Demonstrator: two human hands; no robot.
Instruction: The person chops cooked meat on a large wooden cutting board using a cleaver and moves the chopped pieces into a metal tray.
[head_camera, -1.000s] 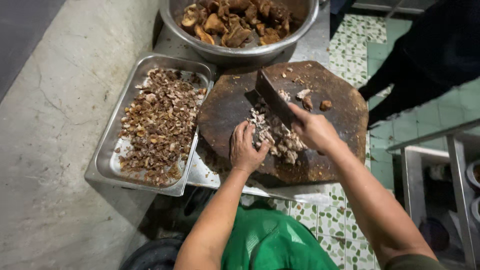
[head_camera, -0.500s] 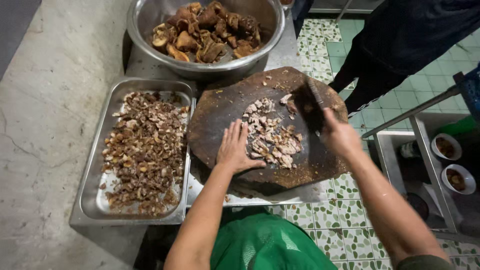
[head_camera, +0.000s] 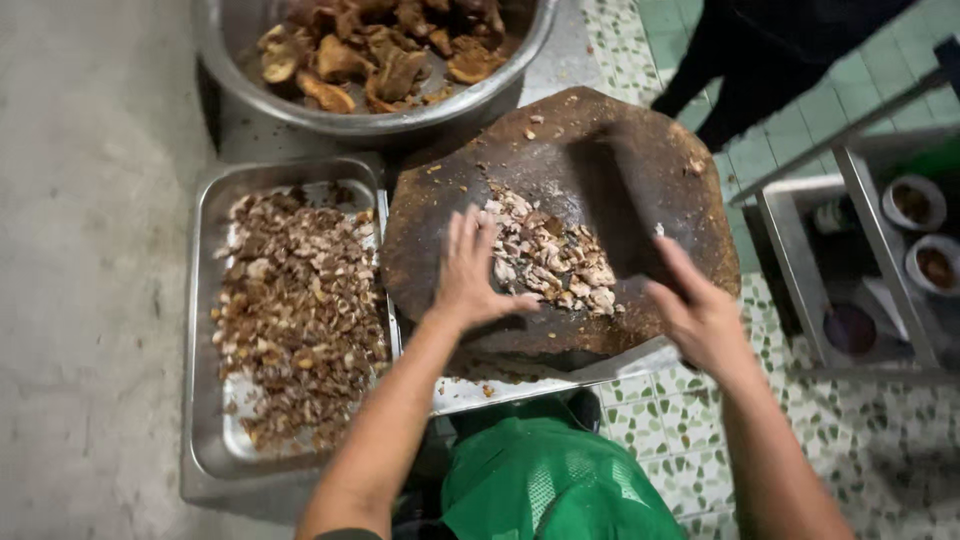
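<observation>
One round chopping board (head_camera: 600, 130), dark wood. On it: one heap of chopped meat (head_camera: 548, 262), centre. Left hand (head_camera: 468, 272) flat, released, touching the heap's left edge. Right hand (head_camera: 700, 315) gripping one cleaver (head_camera: 620, 215), blurred, right of heap. One tray (head_camera: 205, 330) abuts the board's left rim; one bowl (head_camera: 480, 95) behind. Board's far half bare.

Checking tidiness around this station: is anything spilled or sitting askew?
Yes. Small crumbs lie scattered across the round chopping board, away from the chopped pile. The board overhangs the steel tray edge.
</observation>
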